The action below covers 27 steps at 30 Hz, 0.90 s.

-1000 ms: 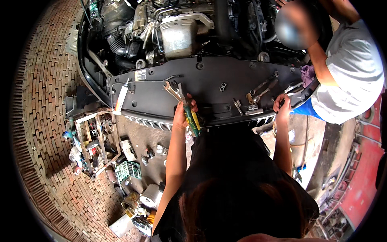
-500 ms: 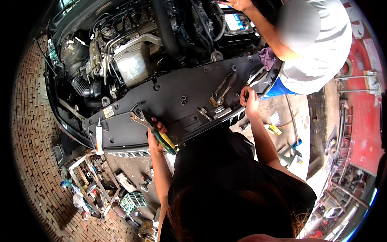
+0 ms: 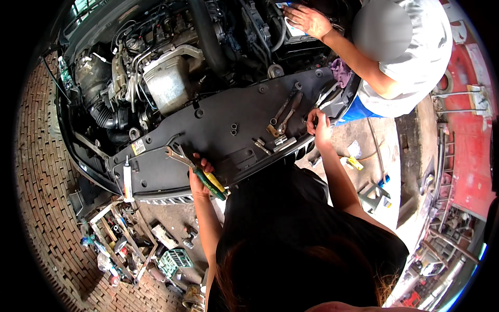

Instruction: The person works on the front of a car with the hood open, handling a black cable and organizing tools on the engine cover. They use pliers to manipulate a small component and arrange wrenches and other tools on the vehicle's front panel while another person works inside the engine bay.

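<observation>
My left hand [image 3: 200, 179] is wrapped around pliers [image 3: 210, 182] with green and yellow handles. A fork-shaped metal end, like an open-end wrench [image 3: 178, 157], sticks out beyond the fingers. My right hand [image 3: 319, 125] rests at the front edge of the black plastic panel [image 3: 213, 122], fingers curled; whatever may be in them is hidden. Just left of it lie a ratchet [image 3: 291, 110], a long wrench [image 3: 285, 106] and several metal sockets [image 3: 283, 144]. A small double-ring metal part [image 3: 234, 129] sits mid-panel.
An open engine bay [image 3: 166, 78] lies beyond the panel. At right a co-worker in a white shirt [image 3: 431, 62] holds a hand [image 3: 306, 21] over the battery. A purple rag [image 3: 340, 73] lies near that arm. A white tube [image 3: 128, 179] stands at left; a crate [image 3: 174, 260] is below.
The co-worker's hand has come down over the battery label, and the forearm has shifted. My hands keep nearly the same places and grips; the view has shifted slightly.
</observation>
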Each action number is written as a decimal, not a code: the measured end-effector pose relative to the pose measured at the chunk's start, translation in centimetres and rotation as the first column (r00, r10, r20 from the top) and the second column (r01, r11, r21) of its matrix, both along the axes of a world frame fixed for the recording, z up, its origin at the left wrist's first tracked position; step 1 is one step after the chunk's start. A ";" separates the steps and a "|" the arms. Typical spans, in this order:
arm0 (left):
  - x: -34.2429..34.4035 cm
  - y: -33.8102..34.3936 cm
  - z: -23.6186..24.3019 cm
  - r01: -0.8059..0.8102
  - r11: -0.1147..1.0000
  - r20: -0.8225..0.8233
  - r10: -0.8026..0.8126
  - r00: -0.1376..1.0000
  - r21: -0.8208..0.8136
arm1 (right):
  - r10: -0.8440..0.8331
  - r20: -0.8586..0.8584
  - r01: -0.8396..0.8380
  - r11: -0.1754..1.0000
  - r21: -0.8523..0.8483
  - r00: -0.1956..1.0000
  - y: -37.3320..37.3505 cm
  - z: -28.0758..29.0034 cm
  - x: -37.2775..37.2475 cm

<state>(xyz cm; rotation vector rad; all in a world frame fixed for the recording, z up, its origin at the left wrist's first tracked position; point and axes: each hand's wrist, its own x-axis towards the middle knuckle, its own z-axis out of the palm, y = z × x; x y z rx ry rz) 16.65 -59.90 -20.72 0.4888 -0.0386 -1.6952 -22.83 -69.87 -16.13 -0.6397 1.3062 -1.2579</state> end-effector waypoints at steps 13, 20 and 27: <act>-0.1 -0.1 -0.1 -0.023 0.999 0.058 0.020 0.998 0.045 | -0.011 0.008 0.011 1.000 0.028 1.000 -0.2 0.0 0.0; 0.0 0.0 -0.3 -0.012 1.000 0.070 0.010 0.997 0.026 | -0.001 0.006 0.001 1.000 0.026 1.000 -0.1 0.0 0.0; -0.2 0.0 0.2 -0.021 0.999 0.053 0.019 0.998 0.044 | -0.044 0.139 0.045 0.999 -0.005 0.989 -0.1 0.9 -0.6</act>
